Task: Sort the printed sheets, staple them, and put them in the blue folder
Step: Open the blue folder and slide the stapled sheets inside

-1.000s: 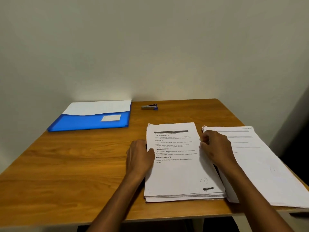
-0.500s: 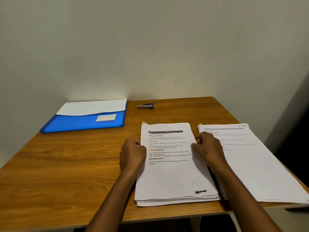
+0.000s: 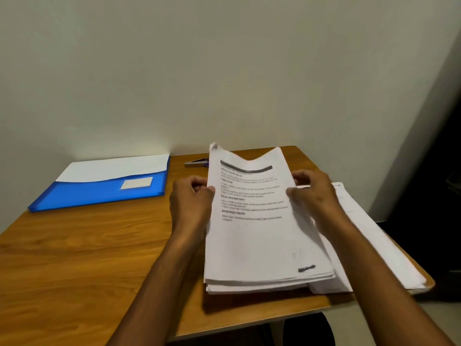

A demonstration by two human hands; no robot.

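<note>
- Wooden table (image 3: 82,258) set against a plain pale wall carries everything the task needs; its near edge runs just under the forearms.
- Nearest the viewer, the bottom edge of the stack of printed sheets (image 3: 257,240) lies on the table, slightly fanned, while its far end is raised and bows between the two hands.
- Left hand (image 3: 192,203) grips the stack's left edge, thumb on the printed face and the other fingers curled behind it.
- Right hand (image 3: 314,193) holds the right edge the same way, thumb on top and fingers wrapped under; how many sheets each hand has gathered cannot be told through the blur.
- Just beyond the right fingers, partly under that wrist, a second pile of sheets (image 3: 374,243) lies flat and reaches the table's right edge.
- Judging by this, sorting is the step in hand: nothing looks stapled and no stack has gone into the folder.
- Next move probably calls for squaring the lifted sheets or peeling pages off into groups, keeping both edges pinched so none slide out.
- Past the left fingertips, near the wall, the stapler (image 3: 195,163) lies untouched.
- Farther left of that hand, well apart, the blue folder (image 3: 99,193) lies flat with a white sheet showing at its top.
</note>
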